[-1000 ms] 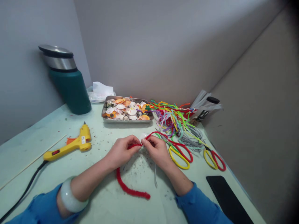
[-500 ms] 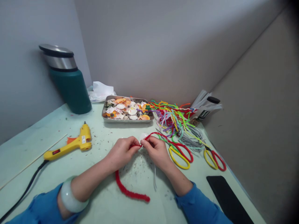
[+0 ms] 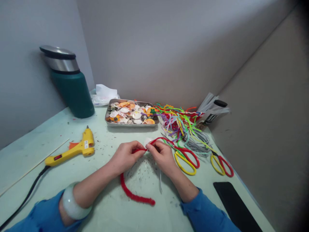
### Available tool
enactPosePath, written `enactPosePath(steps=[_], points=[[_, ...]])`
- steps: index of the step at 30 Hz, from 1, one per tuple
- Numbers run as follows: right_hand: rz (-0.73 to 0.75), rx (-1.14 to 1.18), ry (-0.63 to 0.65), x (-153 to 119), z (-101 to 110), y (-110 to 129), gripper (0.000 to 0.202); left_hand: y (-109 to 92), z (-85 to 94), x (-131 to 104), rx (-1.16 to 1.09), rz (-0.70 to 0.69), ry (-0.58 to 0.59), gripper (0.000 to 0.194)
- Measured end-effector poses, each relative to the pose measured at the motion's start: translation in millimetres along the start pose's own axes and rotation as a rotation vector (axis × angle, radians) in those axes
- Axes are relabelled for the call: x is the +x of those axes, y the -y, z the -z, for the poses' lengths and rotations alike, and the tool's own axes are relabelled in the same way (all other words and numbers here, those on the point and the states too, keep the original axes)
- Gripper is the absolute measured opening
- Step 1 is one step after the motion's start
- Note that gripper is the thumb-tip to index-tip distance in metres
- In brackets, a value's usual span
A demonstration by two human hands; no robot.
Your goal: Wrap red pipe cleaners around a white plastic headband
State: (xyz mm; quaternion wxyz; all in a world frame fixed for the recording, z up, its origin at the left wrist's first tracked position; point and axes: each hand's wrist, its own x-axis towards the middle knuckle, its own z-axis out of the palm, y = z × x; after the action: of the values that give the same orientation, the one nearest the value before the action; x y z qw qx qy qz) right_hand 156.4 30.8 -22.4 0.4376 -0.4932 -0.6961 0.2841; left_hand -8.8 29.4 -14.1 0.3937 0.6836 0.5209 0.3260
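Observation:
A fuzzy red pipe cleaner (image 3: 135,196) runs through both hands; one end curls down in a hook below my left wrist, and another stretch arcs over my right hand. My left hand (image 3: 127,155) pinches it between thumb and fingers. Close beside, almost touching fingertips, my right hand (image 3: 161,154) pinches it too. A white piece (image 3: 149,140) shows just behind the fingertips, mostly hidden. Under my right wrist lies a thin pale strip (image 3: 160,182). Scissors with red and yellow handles (image 3: 185,163) rest just right of my right hand.
A yellow glue gun (image 3: 77,149) with a black cord lies left, near a thin stick (image 3: 36,167). Behind stand a green bottle (image 3: 72,90) and a metal tray (image 3: 131,125) of shells. Colourful pipe cleaners (image 3: 173,120), second scissors (image 3: 222,164) and a black flat object (image 3: 235,206) are right.
The hanging curl of the red pipe cleaner has shifted slightly upward. Both hands keep their pinch in nearly the same place.

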Motion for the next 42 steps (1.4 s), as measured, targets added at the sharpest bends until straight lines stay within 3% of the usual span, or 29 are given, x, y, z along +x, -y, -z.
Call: enactPosePath(steps=[7, 14, 22, 42], points=[[-0.004, 0.011, 0.013, -0.1, -0.1, 0.8, 0.032, -1.2, 1.1, 0.1, 0.031, -0.029, 0.008, 0.020], [-0.001, -0.014, -0.017, 1.7, 2.1, 1.6, 0.033, -2.2, -1.1, 1.0, -0.198, 0.114, 0.062, 0.021], [0.004, 0.004, -0.018, 0.1, 1.8, 2.2, 0.032, 3.7, 0.7, 0.5, -0.098, -0.083, 0.014, 0.013], [-0.006, 0.055, 0.002, -0.5, 1.1, 2.6, 0.031, 0.6, 1.6, -0.5, 0.023, -0.121, -0.001, 0.018]])
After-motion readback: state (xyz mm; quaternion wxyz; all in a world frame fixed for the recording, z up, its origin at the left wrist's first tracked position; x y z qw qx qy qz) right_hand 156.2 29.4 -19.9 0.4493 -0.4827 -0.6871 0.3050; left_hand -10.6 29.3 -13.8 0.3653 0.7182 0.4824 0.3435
